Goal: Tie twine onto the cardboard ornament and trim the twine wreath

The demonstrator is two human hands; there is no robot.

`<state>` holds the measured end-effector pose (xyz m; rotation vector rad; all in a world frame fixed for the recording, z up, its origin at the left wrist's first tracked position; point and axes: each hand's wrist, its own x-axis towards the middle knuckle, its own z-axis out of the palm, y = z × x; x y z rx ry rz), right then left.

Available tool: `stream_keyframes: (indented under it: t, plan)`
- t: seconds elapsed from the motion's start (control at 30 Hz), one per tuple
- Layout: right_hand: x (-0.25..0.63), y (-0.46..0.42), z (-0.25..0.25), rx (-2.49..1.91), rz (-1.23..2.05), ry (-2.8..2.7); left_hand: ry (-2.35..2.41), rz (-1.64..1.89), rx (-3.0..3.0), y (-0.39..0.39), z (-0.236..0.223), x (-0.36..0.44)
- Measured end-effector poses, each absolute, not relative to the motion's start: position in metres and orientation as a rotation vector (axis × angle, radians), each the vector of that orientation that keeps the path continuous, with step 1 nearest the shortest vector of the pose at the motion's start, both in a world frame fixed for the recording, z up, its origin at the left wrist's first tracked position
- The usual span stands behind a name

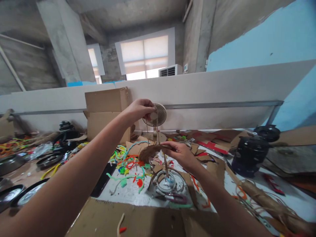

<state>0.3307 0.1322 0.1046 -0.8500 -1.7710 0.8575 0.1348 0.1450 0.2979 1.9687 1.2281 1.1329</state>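
My left hand is raised in front of a small round fan, its fingers pinched together at the top of a thin light strand. The strand runs down toward a curved brown piece of cardboard. Whether it is cord or a thin stick is hard to make out. My right hand grips the right edge of that cardboard between thumb and fingers. Below it, a thin upright rod rises from white rings on the table. A purple loop lies in front of the rings.
Colourful pipe cleaners and cardboard scraps litter the white table. A cardboard box stands behind, left. On the right are a dark canister and a cardboard tube. A cardboard sheet covers the near edge.
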Motion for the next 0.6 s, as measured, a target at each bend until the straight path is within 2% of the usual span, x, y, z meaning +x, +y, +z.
stream_keyframes:
  t: [0.37,0.6]
  plan:
    - [0.343,0.129,0.117,-0.950,0.760,-1.766,1.141,1.095,1.880,0.149,0.282,0.120]
    - [0.348,0.116,0.132,-0.952,0.750,-1.698,1.074,0.889,1.859,0.149,0.232,0.085]
